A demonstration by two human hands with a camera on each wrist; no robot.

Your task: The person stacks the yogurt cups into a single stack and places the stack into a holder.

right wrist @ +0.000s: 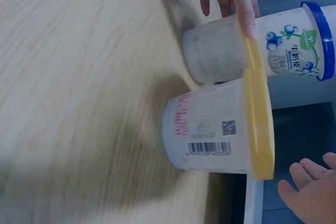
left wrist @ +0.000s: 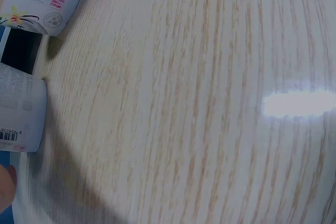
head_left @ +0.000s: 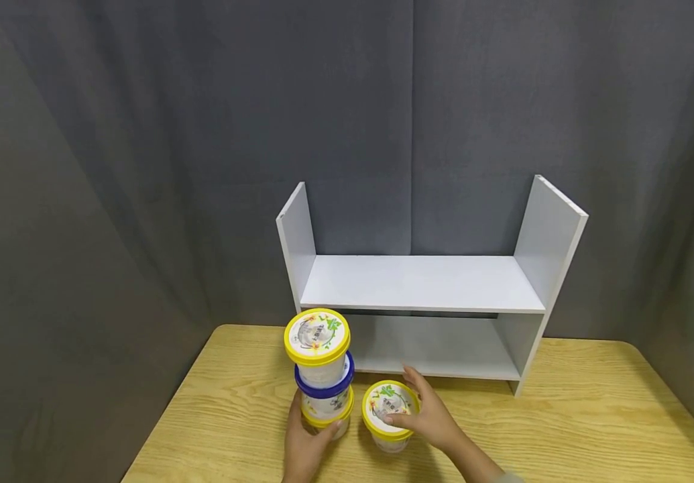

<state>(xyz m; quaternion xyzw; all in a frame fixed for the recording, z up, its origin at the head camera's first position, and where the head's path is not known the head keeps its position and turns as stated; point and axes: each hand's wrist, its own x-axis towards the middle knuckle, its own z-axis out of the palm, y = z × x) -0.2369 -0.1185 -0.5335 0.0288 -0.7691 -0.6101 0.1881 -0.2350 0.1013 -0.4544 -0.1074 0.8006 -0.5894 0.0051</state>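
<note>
At far left, a grey curtain [head_left: 81, 201] hangs beside the wooden counter [head_left: 220, 402]. Next comes the left hand [head_left: 307, 446], thumb and fingers wrapped round the lowest tub [head_left: 321, 423] of an upright stack. That tub has a yellow lid; on it sits a blue-lidded tub [head_left: 325, 406], and a yellow-lidded top tub [head_left: 318, 339] crowns the pile, set slightly to the left. The stack stands before the white shelf unit [head_left: 422, 282], covering its lower left corner. In the right wrist view the blue-lidded tub shows blueberries, a green logo too small to read, and Chinese characters beginning 牛奶.

Just right of the stack, the lone tub [head_left: 385, 401] stands on the counter in front of the lower shelf, its yellow lid printed with flowers and green leaves around blurred dark characters. The right wrist view shows its barcode, QR code and illegible red print. The right hand [head_left: 434, 419] is at its right side, thumb and fingers spread apart, not gripping it. In the left wrist view two tubs are cut off by the left edge, and glare whitens the counter.
</note>
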